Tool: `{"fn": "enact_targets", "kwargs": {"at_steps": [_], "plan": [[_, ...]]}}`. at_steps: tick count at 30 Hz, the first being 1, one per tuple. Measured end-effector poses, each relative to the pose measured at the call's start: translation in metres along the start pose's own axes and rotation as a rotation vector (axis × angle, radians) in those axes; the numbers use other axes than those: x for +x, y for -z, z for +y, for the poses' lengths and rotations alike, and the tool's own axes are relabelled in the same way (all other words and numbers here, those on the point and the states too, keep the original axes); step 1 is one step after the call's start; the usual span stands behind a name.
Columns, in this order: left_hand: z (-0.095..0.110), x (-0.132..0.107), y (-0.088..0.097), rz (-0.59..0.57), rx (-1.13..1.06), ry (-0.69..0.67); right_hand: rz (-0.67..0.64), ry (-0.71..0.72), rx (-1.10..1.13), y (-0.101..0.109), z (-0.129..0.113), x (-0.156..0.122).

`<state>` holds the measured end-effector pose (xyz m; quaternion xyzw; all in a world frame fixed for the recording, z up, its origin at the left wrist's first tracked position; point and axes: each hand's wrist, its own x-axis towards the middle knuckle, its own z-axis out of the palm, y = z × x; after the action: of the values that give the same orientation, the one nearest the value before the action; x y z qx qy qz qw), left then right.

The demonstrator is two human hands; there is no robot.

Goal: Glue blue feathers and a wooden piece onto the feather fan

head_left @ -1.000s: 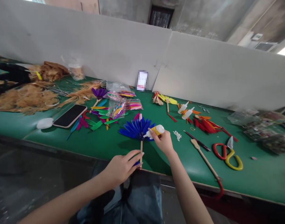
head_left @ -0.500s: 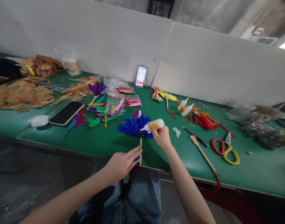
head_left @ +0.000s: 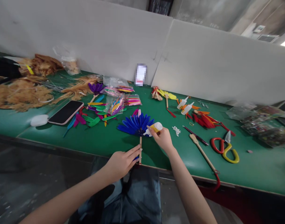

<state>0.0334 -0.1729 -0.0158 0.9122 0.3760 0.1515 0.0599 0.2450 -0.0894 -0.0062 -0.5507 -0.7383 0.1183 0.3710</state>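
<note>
A fan of blue feathers on a flat wooden stick lies on the green table in front of me. My left hand holds the lower part of the stick, its fingers along and over the wood near the table edge. In my right hand is a small white glue bottle with a yellow label, tilted nozzle-down. The nozzle points at the right base of the feathers; whether it touches them I cannot tell. A little pile of white beads lies right of this hand.
To the right lie a dark pen, a wooden stick with red cord, scissors, red feathers and two more glue bottles. Loose coloured feathers, bagged feathers, a phone and brown fibre occupy the left.
My right hand has drawn the glue bottle slightly right and down, so its nozzle sits farther from the fan's centre. My left hand stays on the stick.
</note>
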Motion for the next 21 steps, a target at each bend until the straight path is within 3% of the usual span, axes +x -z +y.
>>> {"fn": "enact_targets", "kwargs": {"at_steps": [21], "plan": [[-0.0001,0.0007,0.0007,-0.053,0.014,0.012,0.002,0.072,-0.065,-0.0031,-0.0058,0.0018]]}}
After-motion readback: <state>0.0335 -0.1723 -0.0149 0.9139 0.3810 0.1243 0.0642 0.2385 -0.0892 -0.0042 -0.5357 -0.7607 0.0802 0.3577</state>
